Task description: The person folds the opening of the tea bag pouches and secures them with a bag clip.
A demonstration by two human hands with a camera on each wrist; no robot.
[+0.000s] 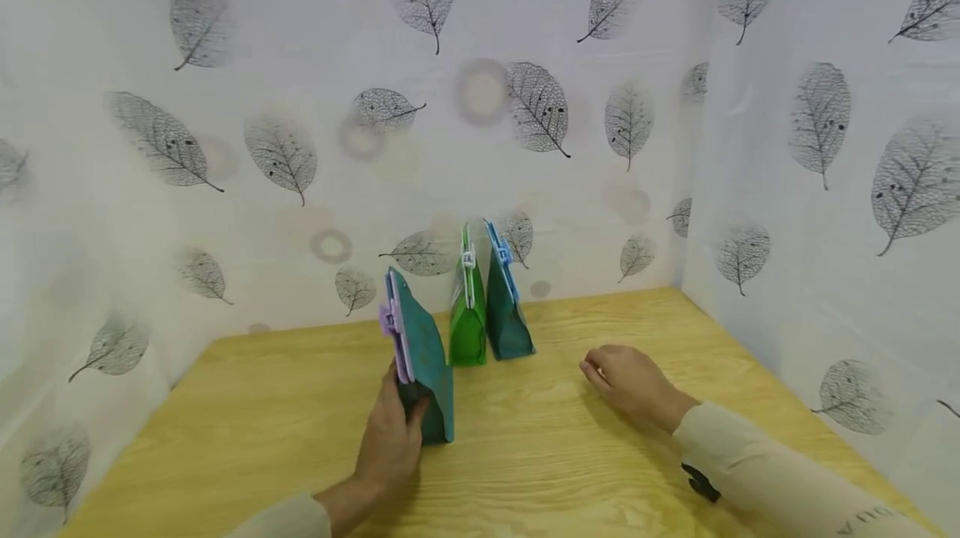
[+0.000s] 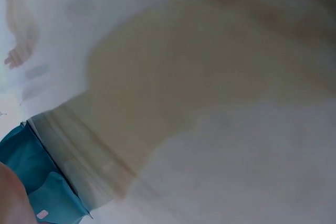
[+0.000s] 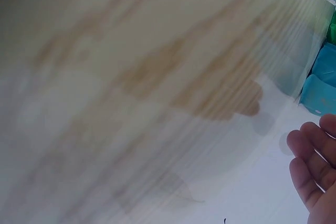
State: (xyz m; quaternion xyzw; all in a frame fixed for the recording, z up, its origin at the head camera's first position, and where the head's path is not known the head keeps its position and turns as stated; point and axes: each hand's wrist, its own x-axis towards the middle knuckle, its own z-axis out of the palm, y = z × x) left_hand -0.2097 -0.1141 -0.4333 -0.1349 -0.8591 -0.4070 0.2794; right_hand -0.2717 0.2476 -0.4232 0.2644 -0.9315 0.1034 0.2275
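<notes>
In the head view my left hand (image 1: 388, 442) grips the lower part of a teal bag (image 1: 429, 346), thumb on the near face. A lilac clip (image 1: 401, 338) runs along the bag's upper edge. The left wrist view catches only a corner of that bag (image 2: 21, 153) beside part of the hand (image 2: 11, 198). My right hand (image 1: 633, 381), holding nothing, hovers low over the right side of the table with its fingers loosely bent. Those relaxed fingers (image 3: 310, 156) also show at the right wrist view's edge.
Behind the held bag stand a green bag (image 1: 468, 338) with a white clip (image 1: 468, 271) and another teal bag (image 1: 507, 328) with a blue clip (image 1: 504, 254). The wood-patterned table (image 1: 570, 471) meets leaf-printed white sheeting (image 1: 480, 171) at the back and sides.
</notes>
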